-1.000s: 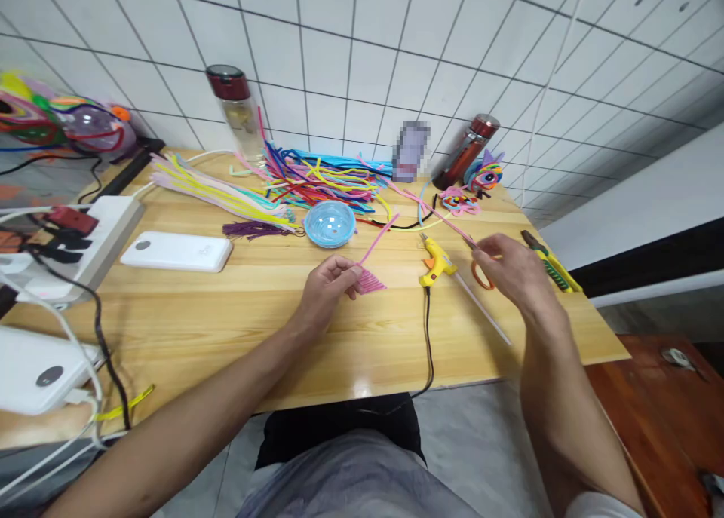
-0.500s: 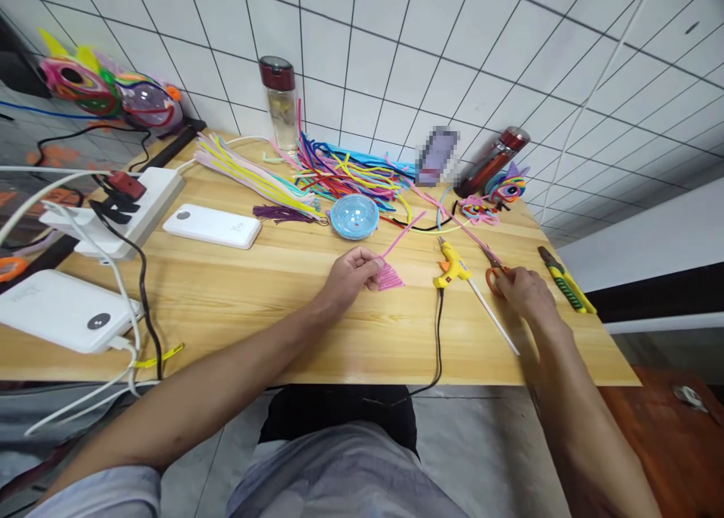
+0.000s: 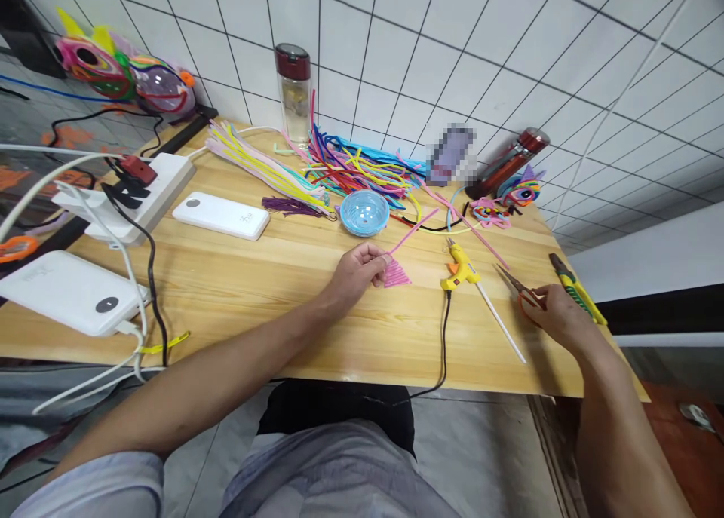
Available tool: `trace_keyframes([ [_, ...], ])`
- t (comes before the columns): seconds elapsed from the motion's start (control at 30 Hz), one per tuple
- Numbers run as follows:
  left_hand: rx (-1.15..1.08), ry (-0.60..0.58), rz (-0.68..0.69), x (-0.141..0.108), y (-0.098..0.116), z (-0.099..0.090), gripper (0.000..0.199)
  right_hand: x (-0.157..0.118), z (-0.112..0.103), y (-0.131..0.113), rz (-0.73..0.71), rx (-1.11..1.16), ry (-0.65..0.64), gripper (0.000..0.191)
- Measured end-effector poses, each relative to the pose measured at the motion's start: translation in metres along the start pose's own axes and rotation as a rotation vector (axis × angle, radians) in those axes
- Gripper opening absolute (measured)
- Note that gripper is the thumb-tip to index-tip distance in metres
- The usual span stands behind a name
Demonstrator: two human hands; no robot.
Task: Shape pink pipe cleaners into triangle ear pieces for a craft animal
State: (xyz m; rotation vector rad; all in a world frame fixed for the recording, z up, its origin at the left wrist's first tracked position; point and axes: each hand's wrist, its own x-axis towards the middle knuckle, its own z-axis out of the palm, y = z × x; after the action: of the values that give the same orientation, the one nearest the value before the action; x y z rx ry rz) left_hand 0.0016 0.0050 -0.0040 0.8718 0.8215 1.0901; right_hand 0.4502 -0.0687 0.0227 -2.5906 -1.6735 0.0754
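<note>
My left hand (image 3: 362,272) pinches a small pink piece made of pipe cleaner rows (image 3: 397,274), roughly triangular, with one straight stem rising up and to the right from it. On the right, my right hand (image 3: 559,314) is closed around the orange handles of a pair of scissors (image 3: 526,292), blades pointing up and left, slightly apart. Between the hands lies a yellow hot glue gun (image 3: 462,268) with a white glue stick out of its back and a black cord running to the table's front edge.
A blue bowl (image 3: 364,213) stands before a heap of coloured pipe cleaners (image 3: 362,167). White power banks (image 3: 220,215) and a power strip (image 3: 152,194) lie left. A utility knife (image 3: 577,288) is near the right edge. A glass bottle (image 3: 294,96) and red flask (image 3: 509,160) stand behind.
My right hand has drawn the scissors right and toward me, away from the loose pink pipe cleaner. My left hand still holds the pink piece; the view has shifted slightly.
</note>
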Motion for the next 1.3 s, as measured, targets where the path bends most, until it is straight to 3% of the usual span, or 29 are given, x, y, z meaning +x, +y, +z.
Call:
trace_keyframes([
  [0.07,0.004,0.007,0.003,0.000,0.000,0.000,0.028,-0.015,-0.008,0.004,-0.012,0.271,-0.046,0.039],
  [0.2,0.007,-0.005,-0.006,-0.001,0.000,0.000,0.030,-0.050,-0.024,-0.017,-0.045,0.625,-0.176,0.077],
  [0.33,0.009,-0.008,-0.005,-0.001,0.000,0.000,0.029,-0.079,-0.033,-0.063,-0.190,0.766,-0.223,0.068],
  [0.47,0.017,-0.005,-0.004,-0.002,0.001,0.000,0.028,-0.094,-0.035,-0.117,-0.426,0.732,-0.292,0.053],
  [0.6,0.023,-0.013,0.011,-0.002,0.001,0.000,0.027,-0.093,-0.029,-0.170,-0.553,0.731,-0.321,0.036],
  [0.77,0.024,-0.016,0.023,-0.004,0.002,0.002,0.025,-0.077,-0.014,-0.212,-0.627,0.796,-0.363,0.036],
  [0.97,0.014,-0.054,-0.007,-0.006,0.004,0.003,0.021,-0.064,-0.004,-0.229,-0.639,0.825,-0.469,0.048],
  [1.3,0.035,-0.095,-0.021,-0.007,0.001,0.001,0.020,-0.058,0.003,-0.226,-0.629,0.873,-0.530,0.052],
])
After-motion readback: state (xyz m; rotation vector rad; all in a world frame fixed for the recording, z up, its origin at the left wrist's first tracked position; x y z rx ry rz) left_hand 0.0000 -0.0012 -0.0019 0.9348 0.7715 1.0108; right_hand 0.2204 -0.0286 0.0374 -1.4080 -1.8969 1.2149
